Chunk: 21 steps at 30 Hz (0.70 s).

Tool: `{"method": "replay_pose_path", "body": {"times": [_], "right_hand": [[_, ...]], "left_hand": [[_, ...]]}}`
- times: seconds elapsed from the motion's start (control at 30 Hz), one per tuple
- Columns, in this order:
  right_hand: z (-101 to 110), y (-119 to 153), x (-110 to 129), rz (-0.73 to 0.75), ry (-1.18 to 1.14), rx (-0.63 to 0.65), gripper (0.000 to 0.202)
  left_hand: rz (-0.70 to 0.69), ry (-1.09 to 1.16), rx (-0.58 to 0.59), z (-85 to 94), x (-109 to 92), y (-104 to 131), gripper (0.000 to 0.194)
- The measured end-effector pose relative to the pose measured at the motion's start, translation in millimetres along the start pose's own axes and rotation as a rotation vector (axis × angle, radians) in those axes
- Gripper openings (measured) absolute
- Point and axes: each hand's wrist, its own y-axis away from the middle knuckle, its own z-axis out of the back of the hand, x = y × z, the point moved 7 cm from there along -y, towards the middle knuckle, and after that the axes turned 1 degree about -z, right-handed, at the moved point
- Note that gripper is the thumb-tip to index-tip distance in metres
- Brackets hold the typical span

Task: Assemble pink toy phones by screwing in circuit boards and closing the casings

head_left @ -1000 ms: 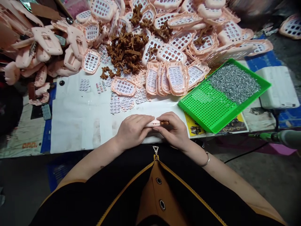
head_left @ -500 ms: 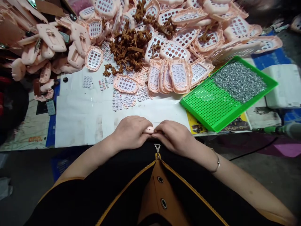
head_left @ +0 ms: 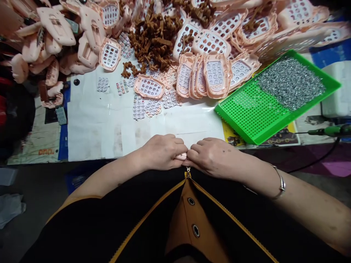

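Both hands meet at the table's front edge, close to my body. My left hand point(head_left: 163, 152) has its fingers wrapped round a pale pink plastic part point(head_left: 181, 156), of which only a small stretch shows. My right hand point(head_left: 211, 156) grips the same part from the other side, fingers curled. Beyond them lie small sheets of button pieces point(head_left: 139, 107) and a pink shell with a perforated white panel point(head_left: 149, 87). Several similar shells point(head_left: 216, 76) lean together in a row farther right.
A green perforated tray point(head_left: 246, 117) holding many screws point(head_left: 292, 82) stands at the right, beside a green-handled screwdriver point(head_left: 329, 130). Brown parts point(head_left: 155, 42) are heaped at the back centre. Pink back shells point(head_left: 56, 27) pile up at the back left.
The view has shifted, so the tray and shells sit a little higher in it. My hands have drawn closer together, and less of the pink part shows between them.
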Motion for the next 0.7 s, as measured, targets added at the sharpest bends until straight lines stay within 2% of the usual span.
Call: {"method": "replay_pose_path", "body": {"times": [0.17,0.37,0.57,0.7], "right_hand": [[8.6,9.0,2.6,0.095,-0.135,-0.177,0.037],[10.2,11.3,-0.2,0.1,-0.188,-0.276,0.033],[20.3,3.8,-12.1,-0.047,0.046,-0.316,0.039],[17.5,8.0,-15.7,-0.112,0.055,-0.339,0.035]], "left_hand": [[-0.064,0.114,-0.037,0.3,-4.2,3.9,0.026],[-0.062,0.153,-0.04,-0.7,-4.1,3.7,0.027],[0.01,0.246,-0.214,14.7,6.1,4.3,0.027],[0.026,0.244,-0.279,22.4,7.9,10.6,0.026]]}}
